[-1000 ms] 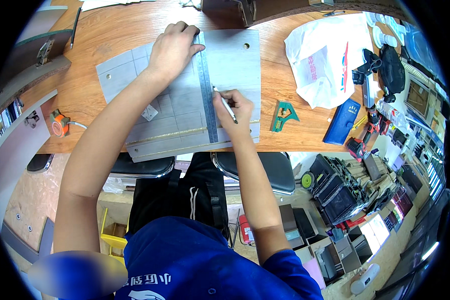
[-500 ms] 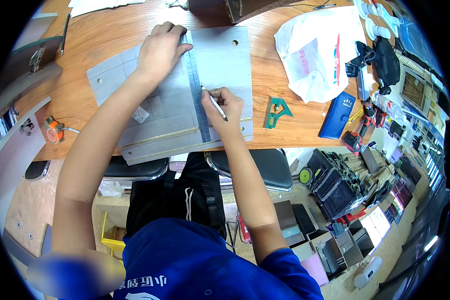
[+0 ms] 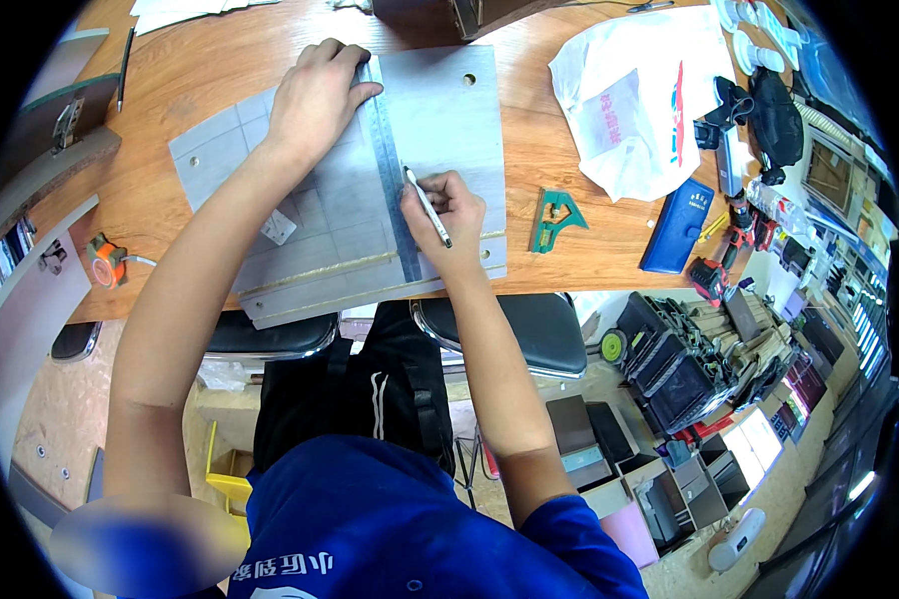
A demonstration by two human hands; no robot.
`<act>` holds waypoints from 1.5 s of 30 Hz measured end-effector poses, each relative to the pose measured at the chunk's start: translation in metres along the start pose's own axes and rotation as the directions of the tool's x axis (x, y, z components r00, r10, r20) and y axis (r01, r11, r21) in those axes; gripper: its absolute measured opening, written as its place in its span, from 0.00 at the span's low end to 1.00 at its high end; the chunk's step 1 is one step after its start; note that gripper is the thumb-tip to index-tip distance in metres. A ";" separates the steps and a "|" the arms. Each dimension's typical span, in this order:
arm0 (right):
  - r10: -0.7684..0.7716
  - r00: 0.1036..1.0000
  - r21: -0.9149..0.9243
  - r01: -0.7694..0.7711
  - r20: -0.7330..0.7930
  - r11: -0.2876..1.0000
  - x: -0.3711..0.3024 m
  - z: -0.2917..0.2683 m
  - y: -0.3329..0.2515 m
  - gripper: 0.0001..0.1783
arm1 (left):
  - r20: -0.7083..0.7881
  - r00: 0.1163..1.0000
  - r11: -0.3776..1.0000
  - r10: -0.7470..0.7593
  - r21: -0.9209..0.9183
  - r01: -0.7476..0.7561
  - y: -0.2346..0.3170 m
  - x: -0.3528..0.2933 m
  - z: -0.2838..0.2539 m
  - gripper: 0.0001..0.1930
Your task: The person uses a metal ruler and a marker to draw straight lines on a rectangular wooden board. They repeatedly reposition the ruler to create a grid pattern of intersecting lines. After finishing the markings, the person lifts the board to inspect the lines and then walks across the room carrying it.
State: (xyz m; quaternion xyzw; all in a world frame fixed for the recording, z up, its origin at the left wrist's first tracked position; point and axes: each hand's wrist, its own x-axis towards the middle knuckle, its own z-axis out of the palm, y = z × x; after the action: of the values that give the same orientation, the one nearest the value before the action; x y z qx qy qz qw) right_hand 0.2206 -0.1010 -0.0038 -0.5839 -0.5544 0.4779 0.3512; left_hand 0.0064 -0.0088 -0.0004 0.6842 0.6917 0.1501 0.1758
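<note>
A flat grey board (image 3: 459, 130) with pencil-like grid lines lies on the wooden desk, and a long steel ruler (image 3: 388, 150) crosses it from far to near. My left hand (image 3: 317, 98) presses the ruler's far end down, fingers bent over it and thumb against its edge. Between the fingers of my right hand (image 3: 451, 222) is a white pen (image 3: 429, 211), held in a writing grip. Its dark tip points to the far side, close beside the ruler's right edge. Any fresh mark there is too fine to make out.
To the right lie a green combination square (image 3: 555, 222), a white plastic bag (image 3: 619, 110), a blue wallet-like case (image 3: 676, 228) and a red-black power drill (image 3: 711, 275). An orange tape measure (image 3: 106, 262) sits at the left. Black chairs (image 3: 514, 334) stand under the desk's front edge.
The pen has tilted slightly in my right hand, its tip a touch farther away along the ruler. My left hand stays in place on the ruler.
</note>
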 end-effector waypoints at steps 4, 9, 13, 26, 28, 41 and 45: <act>0.020 1.000 -0.008 -0.020 0.014 1.000 0.000 0.001 0.003 0.09 | -0.001 1.000 1.000 0.005 0.017 -0.005 0.001 0.001 -0.001 0.22; 0.044 0.999 -0.034 -0.043 0.006 0.998 0.000 0.001 0.000 0.10 | 0.025 0.999 0.999 -0.034 0.038 0.033 0.006 0.001 -0.004 0.22; 0.039 0.999 -0.027 -0.040 -0.030 0.999 0.001 0.003 -0.002 0.11 | 0.025 0.999 0.999 -0.022 0.037 0.021 0.006 0.002 -0.004 0.22; -0.003 0.999 -0.055 0.000 -0.052 0.999 0.002 0.007 0.007 0.11 | 0.002 1.000 1.000 0.001 0.027 -0.001 0.001 0.000 -0.001 0.22; -0.006 0.998 -0.063 0.002 -0.061 0.998 0.001 0.007 0.006 0.11 | -0.007 1.000 1.000 0.008 0.021 -0.008 0.001 0.000 -0.001 0.22; -0.095 0.994 -0.121 0.089 -0.046 0.989 0.003 0.006 0.001 0.14 | -0.009 1.000 1.000 0.002 0.010 -0.002 0.002 0.000 -0.001 0.22; -0.110 0.992 -0.124 0.103 -0.055 0.987 0.003 0.006 0.001 0.14 | -0.003 1.000 1.000 0.008 0.017 -0.008 0.002 0.000 -0.001 0.22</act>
State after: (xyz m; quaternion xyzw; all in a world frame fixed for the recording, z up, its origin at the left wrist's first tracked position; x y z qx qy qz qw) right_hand 0.2148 -0.0991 -0.0070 -0.5882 -0.6016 0.4057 0.3571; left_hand 0.0076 -0.0085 0.0012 0.6882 0.6904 0.1461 0.1684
